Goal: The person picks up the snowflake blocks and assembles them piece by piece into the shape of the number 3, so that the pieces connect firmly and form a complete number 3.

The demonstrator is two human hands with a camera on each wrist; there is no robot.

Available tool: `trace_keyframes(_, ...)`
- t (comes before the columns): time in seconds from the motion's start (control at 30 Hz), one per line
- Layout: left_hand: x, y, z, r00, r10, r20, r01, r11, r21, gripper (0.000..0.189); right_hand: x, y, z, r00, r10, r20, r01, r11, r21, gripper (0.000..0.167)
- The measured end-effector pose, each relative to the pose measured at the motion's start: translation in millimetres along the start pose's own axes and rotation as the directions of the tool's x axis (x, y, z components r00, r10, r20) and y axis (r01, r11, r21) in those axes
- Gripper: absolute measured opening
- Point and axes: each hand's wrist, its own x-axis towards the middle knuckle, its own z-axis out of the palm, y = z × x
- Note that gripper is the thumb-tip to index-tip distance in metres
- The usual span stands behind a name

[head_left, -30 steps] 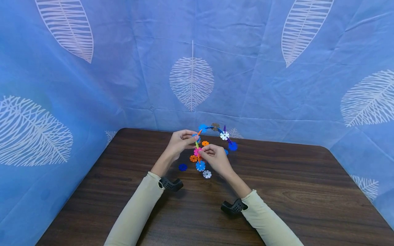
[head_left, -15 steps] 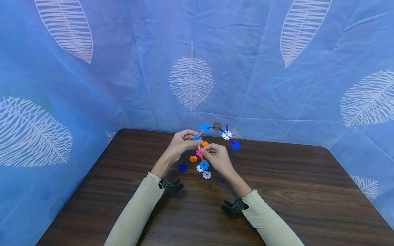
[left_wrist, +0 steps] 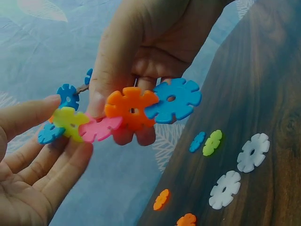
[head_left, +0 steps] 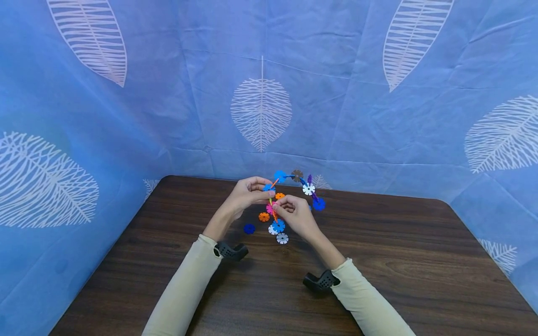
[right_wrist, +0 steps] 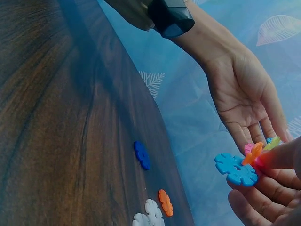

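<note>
A chain of slotted plastic snowflake discs is held between both hands above the table. My left hand [head_left: 245, 197] pinches it near a yellow disc [left_wrist: 70, 123] and a blue one [left_wrist: 50, 134]. With thumb and fingers, my right hand [head_left: 297, 215] grips the pink disc [left_wrist: 99, 130] and the orange disc [left_wrist: 128, 106] joined to it. A light blue disc [right_wrist: 236, 169] forms the near end. Beyond the left hand the chain arcs right through a brown disc [head_left: 297, 175] and a white disc [head_left: 308, 189] to a dark blue disc [head_left: 319, 204].
Loose discs lie on the dark wooden table [head_left: 399, 261] below the hands: orange [head_left: 264, 217], dark blue [head_left: 249, 228], white [head_left: 282, 238] and several others. A blue leaf-print cloth [head_left: 328, 116] hangs behind the table. Each wrist wears a black camera mount [head_left: 321, 281].
The chain's light blue near end has shifted slightly right. Its far end swung right and up, then dropped back a little. Both hands keep their hold, nearly in place.
</note>
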Motion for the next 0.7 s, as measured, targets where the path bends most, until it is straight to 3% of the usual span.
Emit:
trace_keyframes(0.2, -1.4, 2.3, -3.7, 0.999, -0.008, 0.046, 0.008, 1.0, 0.0, 0.043, 1.0, -1, -1, 1.0, -0.014, -0.022, 0.014, 1.0, -0.003, 0.015)
trace_keyframes(0.53, -1.0, 0.6, -2.8, 1.0, -0.004, -0.016, 0.004, 1.0, -0.011, 0.043, -11.3, -37, -4, 1.0, -0.01, 0.01, 0.01, 1.0, 0.002, 0.016)
trace_keyframes(0.7, 0.6, -0.5, -4.2, 1.0, 0.0, -0.014, 0.0, 1.0, 0.002, 0.043, -12.5, -40, -7, 0.999, -0.004, 0.036, 0.004, 1.0, 0.001, 0.017)
